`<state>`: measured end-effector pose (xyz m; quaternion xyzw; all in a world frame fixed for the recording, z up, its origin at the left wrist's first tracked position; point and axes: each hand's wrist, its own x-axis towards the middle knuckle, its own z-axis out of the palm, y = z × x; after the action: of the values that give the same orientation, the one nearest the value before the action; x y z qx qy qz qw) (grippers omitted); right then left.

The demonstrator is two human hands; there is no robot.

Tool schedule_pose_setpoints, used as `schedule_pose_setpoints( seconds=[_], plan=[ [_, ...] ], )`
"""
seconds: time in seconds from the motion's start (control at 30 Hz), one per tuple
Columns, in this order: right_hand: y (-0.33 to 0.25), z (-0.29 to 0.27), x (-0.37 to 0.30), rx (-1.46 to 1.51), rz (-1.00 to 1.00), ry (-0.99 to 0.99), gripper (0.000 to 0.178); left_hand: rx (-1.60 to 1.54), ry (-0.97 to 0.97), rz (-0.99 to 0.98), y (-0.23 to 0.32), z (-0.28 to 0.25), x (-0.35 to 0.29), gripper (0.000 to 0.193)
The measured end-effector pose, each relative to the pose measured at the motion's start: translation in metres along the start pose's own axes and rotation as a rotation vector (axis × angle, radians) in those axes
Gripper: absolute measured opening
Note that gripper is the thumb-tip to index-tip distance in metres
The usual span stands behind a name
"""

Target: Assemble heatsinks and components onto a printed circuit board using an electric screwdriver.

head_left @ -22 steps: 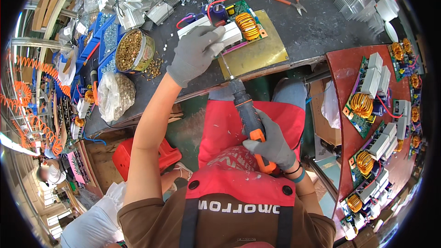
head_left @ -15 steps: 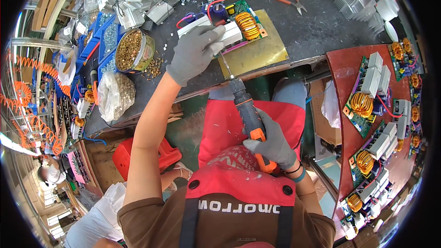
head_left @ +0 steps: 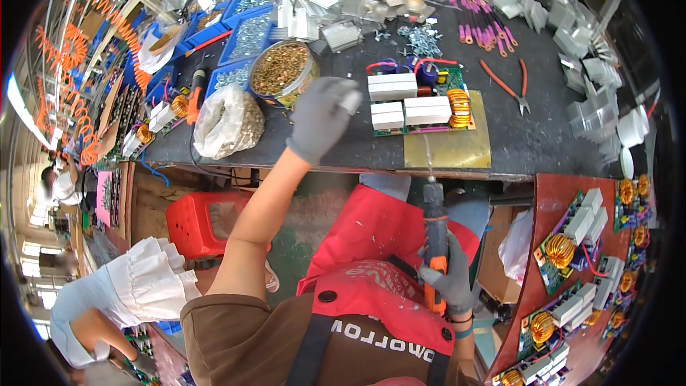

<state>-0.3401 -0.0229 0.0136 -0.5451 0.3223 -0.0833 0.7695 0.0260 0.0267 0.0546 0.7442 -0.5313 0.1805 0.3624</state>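
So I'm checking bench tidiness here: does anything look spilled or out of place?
Yes. Loose silver screws lie scattered on the dark bench behind the circuit board, outside the blue trays. The red-handled pliers lie loose nearby. The round tin of brass parts looks upright, unspilled.

- The left hand (head_left: 323, 118) wears a grey knitted glove, matt, with a smoother coated look on the palm side.
- The right hand (head_left: 450, 279) wears the same grey matt glove and grips an electric screwdriver (head_left: 434, 243) of dark and orange plastic with a thin shiny metal bit.
- Just right of the left hand lies a circuit board (head_left: 421, 104) with white matt blocks and a glossy copper-coloured wire coil.
- Under it, a dull yellow sheet (head_left: 450, 149).
- Left of the left hand, a round tin (head_left: 280, 71) of shiny brass-coloured screws and a clear, crinkled plastic bag (head_left: 227, 121).
- The workbench (head_left: 543, 143) top is dark, matt and scuffed.
- The red apron (head_left: 371, 293) below looks like smooth, slightly glossy cloth.
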Motion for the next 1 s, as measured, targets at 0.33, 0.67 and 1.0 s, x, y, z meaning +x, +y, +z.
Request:
schedule_pose_setpoints(
  seconds=[0.33,0.67,1.0],
  plan=[
    [0.005,0.003,-0.012,0.041,-0.009,-0.092,0.088,0.229,-0.197,-0.253,-0.069,0.001,-0.038,0.02],
    [0.003,0.001,-0.016,0.018,-0.002,-0.146,0.09,0.086,-0.039,-0.252,-0.029,0.001,-0.032,0.011],
    [-0.008,-0.007,-0.02,-0.032,-0.023,-0.335,0.093,-1.276,-0.35,-0.838,0.077,-0.012,-0.044,0.029]
  ],
)
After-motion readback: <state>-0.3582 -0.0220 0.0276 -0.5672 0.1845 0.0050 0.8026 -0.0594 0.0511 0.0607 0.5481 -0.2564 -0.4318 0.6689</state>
